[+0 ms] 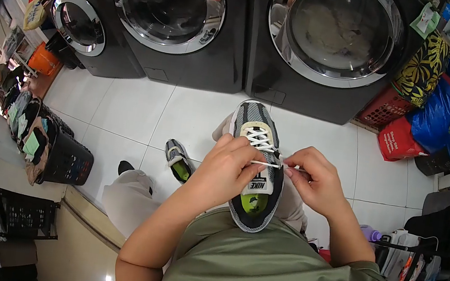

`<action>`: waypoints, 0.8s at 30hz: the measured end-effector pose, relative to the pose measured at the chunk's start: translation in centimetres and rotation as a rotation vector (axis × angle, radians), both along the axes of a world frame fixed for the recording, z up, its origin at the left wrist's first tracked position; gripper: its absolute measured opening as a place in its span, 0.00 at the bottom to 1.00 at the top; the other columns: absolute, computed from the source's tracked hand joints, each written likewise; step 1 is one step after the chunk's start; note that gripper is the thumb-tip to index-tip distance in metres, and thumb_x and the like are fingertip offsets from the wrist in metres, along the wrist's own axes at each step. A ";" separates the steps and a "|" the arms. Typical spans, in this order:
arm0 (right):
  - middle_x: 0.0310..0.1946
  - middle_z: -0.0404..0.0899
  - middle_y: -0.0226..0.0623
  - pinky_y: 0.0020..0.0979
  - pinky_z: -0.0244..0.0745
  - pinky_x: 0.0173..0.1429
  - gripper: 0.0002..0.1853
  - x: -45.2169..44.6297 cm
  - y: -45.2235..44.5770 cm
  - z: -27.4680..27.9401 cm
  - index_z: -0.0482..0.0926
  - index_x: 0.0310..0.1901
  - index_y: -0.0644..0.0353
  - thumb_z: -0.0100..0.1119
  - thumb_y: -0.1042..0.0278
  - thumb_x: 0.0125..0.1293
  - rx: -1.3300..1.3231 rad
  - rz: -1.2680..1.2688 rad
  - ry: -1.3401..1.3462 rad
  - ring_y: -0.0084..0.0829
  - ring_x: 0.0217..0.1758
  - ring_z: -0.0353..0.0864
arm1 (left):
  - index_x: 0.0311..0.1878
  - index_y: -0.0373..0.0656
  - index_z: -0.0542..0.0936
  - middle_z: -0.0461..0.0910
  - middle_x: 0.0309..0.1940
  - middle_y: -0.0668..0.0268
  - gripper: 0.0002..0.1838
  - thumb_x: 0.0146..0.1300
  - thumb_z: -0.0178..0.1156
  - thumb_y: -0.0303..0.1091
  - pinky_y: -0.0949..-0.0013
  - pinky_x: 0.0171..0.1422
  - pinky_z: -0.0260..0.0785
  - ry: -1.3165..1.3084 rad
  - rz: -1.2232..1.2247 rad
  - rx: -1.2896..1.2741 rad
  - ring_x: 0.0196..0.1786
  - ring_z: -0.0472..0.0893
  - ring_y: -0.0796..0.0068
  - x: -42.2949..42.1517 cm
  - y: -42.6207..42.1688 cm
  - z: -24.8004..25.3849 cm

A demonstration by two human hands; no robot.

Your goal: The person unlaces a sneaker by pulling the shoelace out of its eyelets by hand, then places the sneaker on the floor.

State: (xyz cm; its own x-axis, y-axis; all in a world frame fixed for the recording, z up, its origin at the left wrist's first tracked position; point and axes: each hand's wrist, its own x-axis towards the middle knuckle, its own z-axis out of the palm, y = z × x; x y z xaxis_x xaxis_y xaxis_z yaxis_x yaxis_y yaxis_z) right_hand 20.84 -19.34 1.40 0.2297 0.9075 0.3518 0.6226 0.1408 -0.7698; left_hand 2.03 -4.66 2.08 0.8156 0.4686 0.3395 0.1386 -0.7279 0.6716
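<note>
On my lap rests a grey and black Nike sneaker [253, 113], toe pointing away from me, with a bright green insole [253, 204]. White shoelace [259, 139] crisscrosses its upper part. At the left side of the tongue, my left hand [227, 166] pinches a stretch of the lace between thumb and fingers. Opposite it, my right hand [314, 179] pinches lace near the shoe's right edge, close to the top eyelets. Whether both hold the same lace end I cannot tell. A second matching sneaker [178, 160] stands on the floor to the left.
Dark front-loading washing machines [189, 66] line the far side. A black laundry basket [66, 161] heaped with clothes stands at left. On the right are a red basket [382, 107], a red bag [400, 139] and blue bags [438, 116]. White tiles [194, 113] cover the floor.
</note>
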 end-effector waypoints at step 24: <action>0.45 0.83 0.39 0.32 0.83 0.56 0.07 0.2 -0.2 -2.9 0.83 0.45 0.68 0.58 0.74 0.76 -0.239 0.069 0.961 0.28 0.50 0.84 | 0.61 0.40 0.79 0.72 0.57 0.58 0.21 0.64 0.66 0.27 0.64 0.60 0.69 -0.165 0.172 -0.275 0.63 0.71 0.62 -1.0 -1.1 -0.8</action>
